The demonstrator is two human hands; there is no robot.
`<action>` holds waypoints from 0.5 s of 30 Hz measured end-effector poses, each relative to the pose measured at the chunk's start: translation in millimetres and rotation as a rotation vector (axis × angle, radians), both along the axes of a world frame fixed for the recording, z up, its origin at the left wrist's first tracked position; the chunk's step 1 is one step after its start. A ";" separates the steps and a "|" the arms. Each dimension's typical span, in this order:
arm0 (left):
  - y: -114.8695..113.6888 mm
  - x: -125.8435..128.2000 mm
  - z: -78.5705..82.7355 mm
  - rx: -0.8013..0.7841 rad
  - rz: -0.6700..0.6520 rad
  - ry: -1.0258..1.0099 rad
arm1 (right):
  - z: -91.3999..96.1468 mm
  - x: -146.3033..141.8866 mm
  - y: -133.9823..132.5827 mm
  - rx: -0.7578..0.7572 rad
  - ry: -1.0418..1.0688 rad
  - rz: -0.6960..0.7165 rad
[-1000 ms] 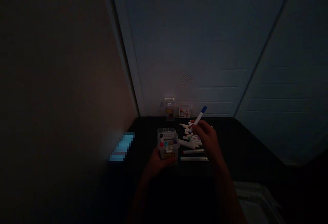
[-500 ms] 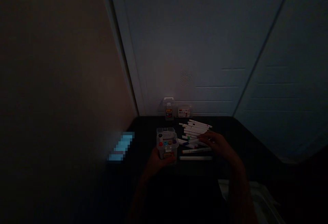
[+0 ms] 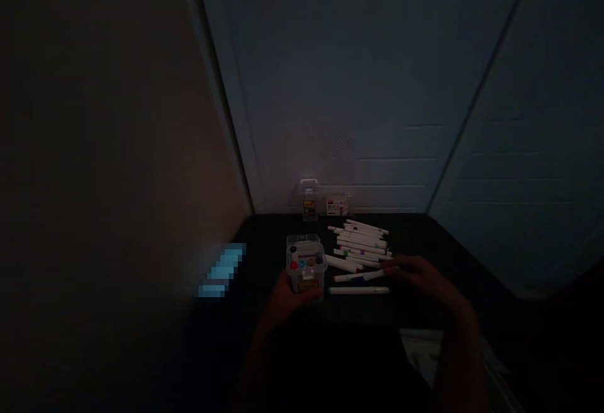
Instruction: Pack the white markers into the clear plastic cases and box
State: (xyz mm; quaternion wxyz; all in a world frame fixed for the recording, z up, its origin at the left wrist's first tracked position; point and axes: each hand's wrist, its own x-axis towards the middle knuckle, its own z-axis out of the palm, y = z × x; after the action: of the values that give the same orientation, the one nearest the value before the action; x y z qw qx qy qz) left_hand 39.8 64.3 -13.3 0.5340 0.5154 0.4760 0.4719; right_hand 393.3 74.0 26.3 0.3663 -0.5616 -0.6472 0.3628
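My left hand (image 3: 285, 299) is closed around the lower front of a see-through plastic case (image 3: 306, 271) with its lid tipped back. Several markers stand upright in it, with red, light blue, brown, purple and black ends showing. To the right, my right hand (image 3: 422, 277) pinches the end of a white marker with a blue tip (image 3: 370, 276), held low over an orange-tipped marker (image 3: 344, 278). Behind my right fingers lies a loose pile of white markers (image 3: 362, 240). A single white marker (image 3: 358, 290) lies nearest to me. The dim light blurs the fingertips.
At the back of the dark table (image 3: 264, 243), against the pale wall, stand an upright see-through case (image 3: 309, 205) and a lower labelled box (image 3: 337, 206). A pale container (image 3: 419, 350) sits below the table's front edge at right. A bright pixelated patch (image 3: 221, 271) lies at left.
My right hand has moved right and slightly toward me, drawing the blue-tipped marker away from the pile. My left hand still holds the case in nearly the same place.
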 end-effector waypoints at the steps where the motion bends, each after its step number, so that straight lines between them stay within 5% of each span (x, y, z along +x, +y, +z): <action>1: 0.2 0.0 -0.2 0.004 0.005 -0.001 | -1.4 1.3 -0.1 -0.024 -0.004 0.008; 15: 2.2 -1.3 -3.0 0.010 -0.001 0.015 | -23.5 18.5 4.9 -0.152 -0.095 -0.054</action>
State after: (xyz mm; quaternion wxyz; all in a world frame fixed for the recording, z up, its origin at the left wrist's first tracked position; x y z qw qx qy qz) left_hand 38.5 66.4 -16.3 0.5283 0.5218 0.4772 0.4700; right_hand 411.8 78.9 2.8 0.3011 -0.6216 -0.6191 0.3737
